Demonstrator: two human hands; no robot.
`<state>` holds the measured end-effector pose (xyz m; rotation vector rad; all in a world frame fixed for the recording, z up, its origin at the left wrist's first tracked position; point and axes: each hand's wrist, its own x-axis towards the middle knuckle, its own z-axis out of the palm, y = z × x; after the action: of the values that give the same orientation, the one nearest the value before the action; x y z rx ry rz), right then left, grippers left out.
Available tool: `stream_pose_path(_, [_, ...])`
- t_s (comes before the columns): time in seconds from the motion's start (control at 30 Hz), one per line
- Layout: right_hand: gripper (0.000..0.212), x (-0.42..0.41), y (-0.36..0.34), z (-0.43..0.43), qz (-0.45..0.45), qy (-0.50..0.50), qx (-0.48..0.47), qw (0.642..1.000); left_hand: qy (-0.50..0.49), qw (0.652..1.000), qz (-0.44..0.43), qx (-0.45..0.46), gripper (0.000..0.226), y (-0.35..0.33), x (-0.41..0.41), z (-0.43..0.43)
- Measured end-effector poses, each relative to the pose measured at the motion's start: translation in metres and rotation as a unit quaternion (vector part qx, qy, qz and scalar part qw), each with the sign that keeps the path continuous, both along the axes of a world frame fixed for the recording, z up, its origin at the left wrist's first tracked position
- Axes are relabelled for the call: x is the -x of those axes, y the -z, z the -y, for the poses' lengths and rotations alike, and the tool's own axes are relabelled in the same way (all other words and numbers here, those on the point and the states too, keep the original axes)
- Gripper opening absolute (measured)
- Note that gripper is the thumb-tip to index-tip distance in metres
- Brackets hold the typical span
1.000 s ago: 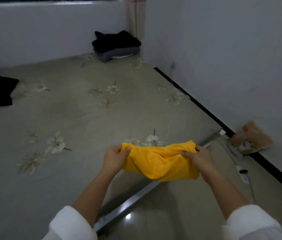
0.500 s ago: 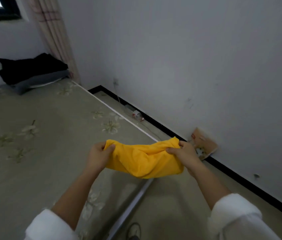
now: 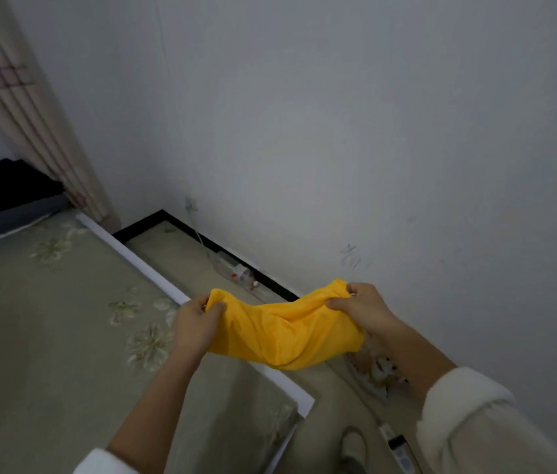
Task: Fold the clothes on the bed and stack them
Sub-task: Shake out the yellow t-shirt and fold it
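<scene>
A bunched yellow garment (image 3: pixel 287 331) hangs in the air between my hands, over the bed's right edge and the floor gap. My left hand (image 3: pixel 195 323) grips its left end, and my right hand (image 3: pixel 361 311) pinches its right end a little higher. At the far left, on the bed (image 3: pixel 48 336) with its flower-print cover, lies a stack of folded clothes (image 3: pixel 7 203), black on top of grey, cut off by the frame edge.
A white wall (image 3: pixel 338 131) stands close on the right. In the narrow floor strip beside the bed lie a plastic bottle (image 3: pixel 236 270) and torn packaging (image 3: pixel 378 369). A striped curtain (image 3: pixel 20 111) hangs at the bed's far corner. A shoe (image 3: pixel 352 446) shows at the bottom.
The view has swung right, from the bed toward the wall. Both hands still hold the yellow garment, and the right end now sits higher than the left.
</scene>
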<state>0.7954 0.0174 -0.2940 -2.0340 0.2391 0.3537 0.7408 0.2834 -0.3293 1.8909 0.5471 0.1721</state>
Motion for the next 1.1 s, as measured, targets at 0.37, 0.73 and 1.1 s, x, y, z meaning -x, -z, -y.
stream_pose_path(0.37, [0.022, -0.259, 0.011, 0.026, -0.038, -0.166, 0.003, 0.985, -0.208, 0.975, -0.008, 0.077, 0.020, 0.014, -0.170, 0.054])
stream_pose_path(0.73, [0.007, -0.401, 0.023, -0.106, -0.104, -0.308, -0.038, 0.945, -0.376, 0.925, 0.001, 0.055, 0.026, 0.014, -0.240, -0.014])
stream_pose_path(1.1, [0.015, -0.539, 0.020, -0.333, -0.097, -0.382, -0.040, 0.918, -0.436, 0.900, -0.008, 0.019, 0.017, -0.008, -0.343, -0.209])
